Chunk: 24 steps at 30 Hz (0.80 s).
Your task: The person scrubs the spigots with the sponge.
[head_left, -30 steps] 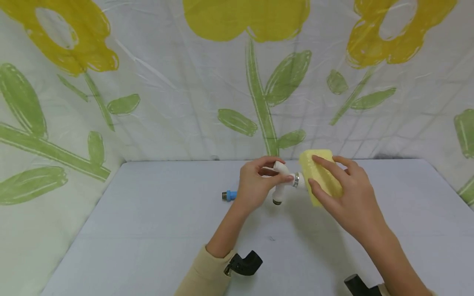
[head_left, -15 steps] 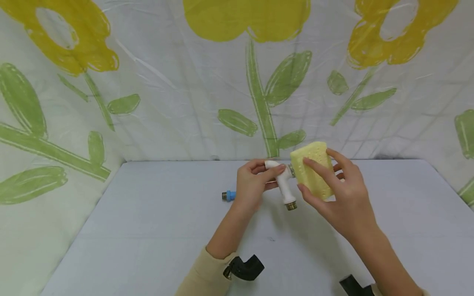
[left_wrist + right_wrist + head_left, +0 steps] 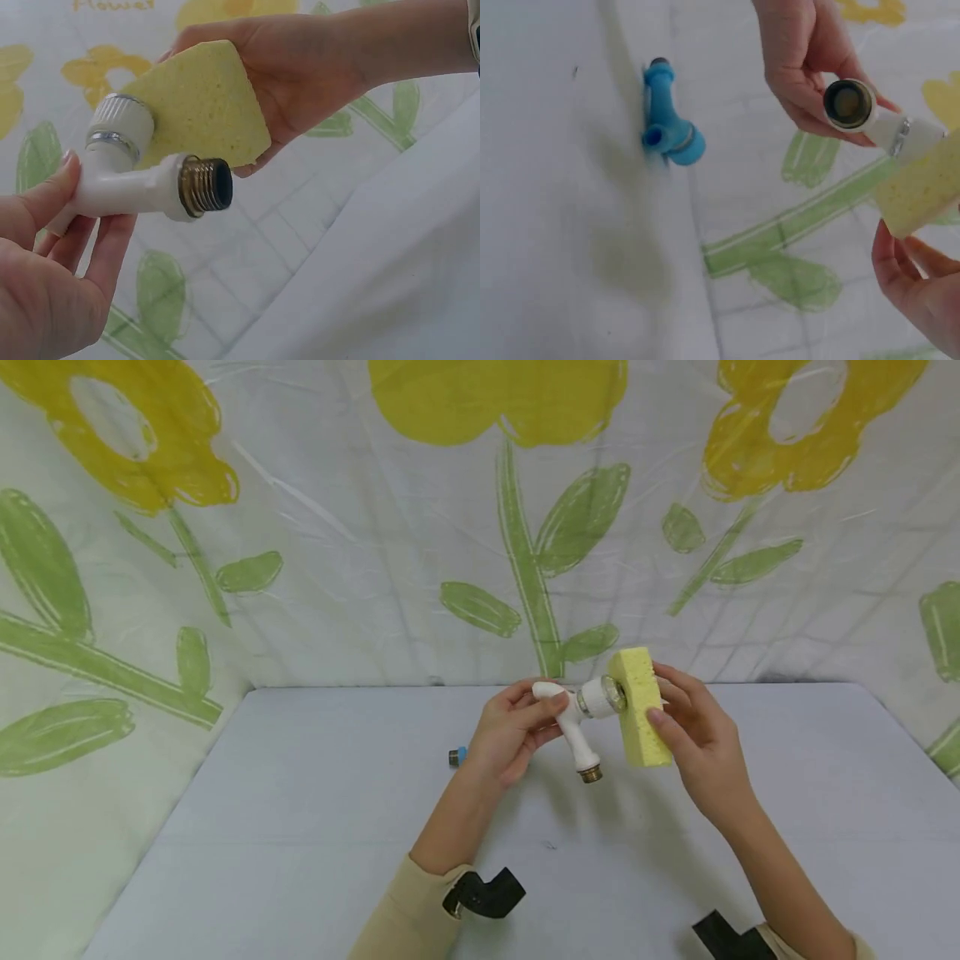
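Note:
Held above the table in the head view, a white faucet (image 3: 574, 728) has a ribbed knob with a silver ring and a threaded brass end. My left hand (image 3: 510, 735) pinches its body between thumb and fingers. My right hand (image 3: 701, 747) grips a yellow sponge (image 3: 641, 710) by its edges, thumb on the near side. The sponge's flat face is against the knob end, as the left wrist view also shows with the sponge (image 3: 202, 105) at the ribbed knob (image 3: 121, 124). Part of the faucet is hidden behind my left fingers.
A blue faucet (image 3: 667, 116) lies on the table behind my left hand, mostly hidden in the head view. The white table (image 3: 300, 827) meets a backdrop (image 3: 337, 568) printed with flowers. Black camera mounts (image 3: 491, 893) sit on both wrists.
The sponge has turned from broad face toward the camera to edge-on, after shifting slightly left and up. The white faucet has rotated in my left hand, its threaded end swinging to the right.

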Motion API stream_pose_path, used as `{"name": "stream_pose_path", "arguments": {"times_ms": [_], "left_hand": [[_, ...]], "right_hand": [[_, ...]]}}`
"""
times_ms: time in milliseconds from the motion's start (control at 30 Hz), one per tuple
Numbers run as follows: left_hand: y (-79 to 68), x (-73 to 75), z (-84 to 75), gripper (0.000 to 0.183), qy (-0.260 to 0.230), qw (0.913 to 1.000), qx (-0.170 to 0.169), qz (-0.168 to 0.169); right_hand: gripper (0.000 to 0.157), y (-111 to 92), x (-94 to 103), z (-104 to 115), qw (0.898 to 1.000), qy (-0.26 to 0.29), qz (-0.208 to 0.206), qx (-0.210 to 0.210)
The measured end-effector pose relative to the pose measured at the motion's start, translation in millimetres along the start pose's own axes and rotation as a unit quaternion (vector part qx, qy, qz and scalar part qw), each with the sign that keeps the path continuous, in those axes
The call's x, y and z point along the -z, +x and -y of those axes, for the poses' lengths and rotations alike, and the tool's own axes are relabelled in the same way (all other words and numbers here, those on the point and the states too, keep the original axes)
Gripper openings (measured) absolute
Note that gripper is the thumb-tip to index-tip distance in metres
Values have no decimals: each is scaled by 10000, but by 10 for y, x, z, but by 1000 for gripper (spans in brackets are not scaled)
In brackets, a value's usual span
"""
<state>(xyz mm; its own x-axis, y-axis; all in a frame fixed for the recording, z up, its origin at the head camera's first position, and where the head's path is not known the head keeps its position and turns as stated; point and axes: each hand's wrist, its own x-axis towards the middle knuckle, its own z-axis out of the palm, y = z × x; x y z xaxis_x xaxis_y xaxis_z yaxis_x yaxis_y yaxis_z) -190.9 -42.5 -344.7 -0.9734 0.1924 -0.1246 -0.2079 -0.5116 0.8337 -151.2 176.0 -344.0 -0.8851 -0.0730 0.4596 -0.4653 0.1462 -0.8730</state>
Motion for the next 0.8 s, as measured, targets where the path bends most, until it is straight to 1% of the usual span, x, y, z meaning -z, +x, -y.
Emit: {"name": "stream_pose_path", "arguments": {"times_ms": [67, 167, 267, 333, 400, 500, 600, 700, 800], "left_hand": [[-9, 12, -20, 32, 277, 9995, -90, 97], [-5, 25, -30, 33, 732, 9969, -266, 148], [-6, 27, -23, 34, 1079, 9930, -449, 158], [-14, 15, -17, 35, 1247, 9904, -575, 152], [-21, -4, -10, 34, 1313, 9891, -652, 106], [-29, -29, -7, 32, 1261, 9896, -688, -37], [-21, -20, 2, 31, 1011, 9930, -574, -188], [-16, 4, -2, 31, 661, 9968, -384, -239], [-9, 30, -10, 34, 392, 9989, -206, -158]], "right_hand": [[46, 8, 26, 1, 9999, -13, 110, -132], [45, 17, 47, 14, 9987, -439, 240, -102], [47, 16, 52, 27, 9944, -1024, 237, 137], [50, 10, 50, 44, 9891, -1419, 186, 356], [55, 2, 41, 60, 9815, -1811, 114, 610], [60, 1, 22, 80, 9717, -2140, 46, 995], [65, 8, 3, 68, 9665, -2177, 30, 1356], [70, 15, -10, 38, 9668, -1965, 85, 1632], [74, 17, -12, 13, 9712, -1678, 183, 1680]]}}
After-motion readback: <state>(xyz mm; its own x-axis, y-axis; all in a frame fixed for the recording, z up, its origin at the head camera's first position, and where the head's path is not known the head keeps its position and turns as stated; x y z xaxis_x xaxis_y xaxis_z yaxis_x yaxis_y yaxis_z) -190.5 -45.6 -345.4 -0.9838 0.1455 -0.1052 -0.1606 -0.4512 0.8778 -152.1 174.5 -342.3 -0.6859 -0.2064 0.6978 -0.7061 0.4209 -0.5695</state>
